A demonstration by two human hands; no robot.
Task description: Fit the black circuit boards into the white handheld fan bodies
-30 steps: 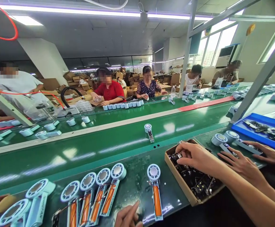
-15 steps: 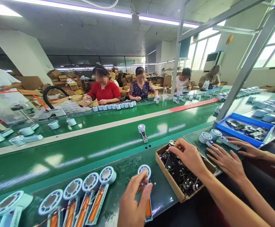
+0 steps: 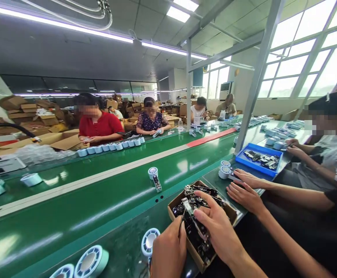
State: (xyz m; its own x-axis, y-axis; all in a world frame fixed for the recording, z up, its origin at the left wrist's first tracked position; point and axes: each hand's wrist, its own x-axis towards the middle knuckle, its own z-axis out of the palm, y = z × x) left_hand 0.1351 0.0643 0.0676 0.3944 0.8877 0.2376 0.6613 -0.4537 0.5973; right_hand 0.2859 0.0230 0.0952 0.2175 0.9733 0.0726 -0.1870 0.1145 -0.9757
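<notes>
My right hand [image 3: 214,224] is over a cardboard box [image 3: 192,253], its thumb and fingers closing on a small circuit board [image 3: 187,205] with a pale end. Close beside it, my left hand [image 3: 170,247] pinches a thin dark piece [image 3: 182,218], seen nearly edge-on; whether this belongs to the same board I cannot tell. Loose black circuit boards [image 3: 204,190] fill the box. Left of my left hand lies a light-blue round-headed device [image 3: 150,241], its lower part hidden by that hand.
More round-headed devices [image 3: 91,261] lie at the lower left. A similar device [image 3: 153,175] with a board in its handle sits on the green conveyor belt [image 3: 104,197]. At right, a co-worker's hands [image 3: 246,193] rest near a blue tray [image 3: 280,164] of boards. A metal post [image 3: 255,81] rises behind.
My left hand has left the device and come to the box, beside my right hand. A board now shows at my right fingertips. The view has turned right.
</notes>
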